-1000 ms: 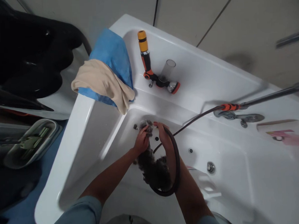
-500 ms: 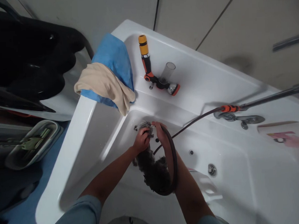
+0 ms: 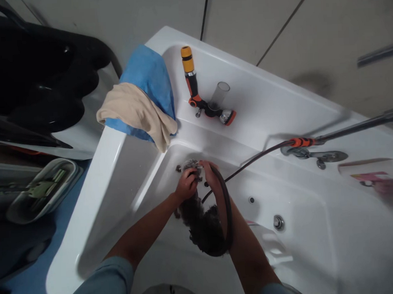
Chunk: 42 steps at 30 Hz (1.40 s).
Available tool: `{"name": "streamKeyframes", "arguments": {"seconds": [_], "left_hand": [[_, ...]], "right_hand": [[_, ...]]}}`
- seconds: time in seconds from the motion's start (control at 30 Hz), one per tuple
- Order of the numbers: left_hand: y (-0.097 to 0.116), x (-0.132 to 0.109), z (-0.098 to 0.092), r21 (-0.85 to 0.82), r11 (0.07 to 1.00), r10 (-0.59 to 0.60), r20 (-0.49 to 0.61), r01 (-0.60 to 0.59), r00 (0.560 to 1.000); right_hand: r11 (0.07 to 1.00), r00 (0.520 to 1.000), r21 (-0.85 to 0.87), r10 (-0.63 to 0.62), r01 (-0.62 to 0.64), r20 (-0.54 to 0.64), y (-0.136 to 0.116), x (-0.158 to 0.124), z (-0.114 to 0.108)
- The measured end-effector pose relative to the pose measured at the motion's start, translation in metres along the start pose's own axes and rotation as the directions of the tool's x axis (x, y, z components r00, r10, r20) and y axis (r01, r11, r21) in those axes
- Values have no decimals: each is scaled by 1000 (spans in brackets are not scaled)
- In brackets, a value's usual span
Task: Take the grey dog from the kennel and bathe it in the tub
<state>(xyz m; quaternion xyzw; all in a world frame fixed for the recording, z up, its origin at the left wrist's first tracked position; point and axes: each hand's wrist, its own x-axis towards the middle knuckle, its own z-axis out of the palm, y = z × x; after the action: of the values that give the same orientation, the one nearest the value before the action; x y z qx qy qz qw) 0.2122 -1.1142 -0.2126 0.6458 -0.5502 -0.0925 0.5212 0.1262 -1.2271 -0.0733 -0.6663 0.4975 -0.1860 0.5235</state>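
Observation:
A small dog with dark, wet fur stands in a white tub, its paler head pointing away from me. My left hand is closed on the head fur, fingers curled over it. On the other side of the head, my right hand is closed round the end of a brown hose. The hose loops down over my right forearm and along the dog's back, then runs off to the tap side. Its tip by the head is too small to make out clearly.
A spray gun with a yellow connector lies on the tub ledge. Blue and beige cloths drape over the left corner. The mixer tap, an orange hose coupling, a drain plug, and a white jug-like container are at the right.
Hardly anything differs. Both hands stay at the dog's head, and the dog and hose keep nearly the same position; the view has shifted very slightly.

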Motion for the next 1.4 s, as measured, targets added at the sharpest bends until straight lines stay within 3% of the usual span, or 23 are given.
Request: {"name": "streamKeyframes", "arguments": {"seconds": [0.13,0.3,0.47,0.6,0.77,0.83,1.0,1.13,1.27,1.4], "left_hand": [[6,10,0,-19,991,-131,23,132,991],[10,46,3,-17,965,-258,121,262,958],[1,87,7,51,931,-359,307,361,881],[-5,105,10,-24,892,-412,367,451,834],[-8,115,10,-270,818,-426,309,508,850],[-11,117,8,-283,809,-430,313,515,847],[-24,115,1,-140,810,-450,474,569,757],[-25,117,-7,-55,845,-419,551,532,722],[-14,125,-13,-109,790,-427,608,603,669],[0,132,-16,-170,720,-479,579,673,659]], "right_hand": [[1000,1000,-3,13,-13,-2,4,4,1],[999,999,28,-32,33,-44,-1,2,1],[996,994,69,-45,52,-97,-3,1,3],[993,974,77,-75,94,-213,5,3,6],[984,965,71,-146,164,-217,9,-4,5],[987,971,43,-143,154,-193,11,-8,4],[989,975,9,-146,150,-167,26,-3,6],[993,984,-68,-110,101,-138,34,2,8],[989,990,-134,-76,60,-119,26,2,11],[991,993,-117,-74,62,-97,18,-2,13]]}}
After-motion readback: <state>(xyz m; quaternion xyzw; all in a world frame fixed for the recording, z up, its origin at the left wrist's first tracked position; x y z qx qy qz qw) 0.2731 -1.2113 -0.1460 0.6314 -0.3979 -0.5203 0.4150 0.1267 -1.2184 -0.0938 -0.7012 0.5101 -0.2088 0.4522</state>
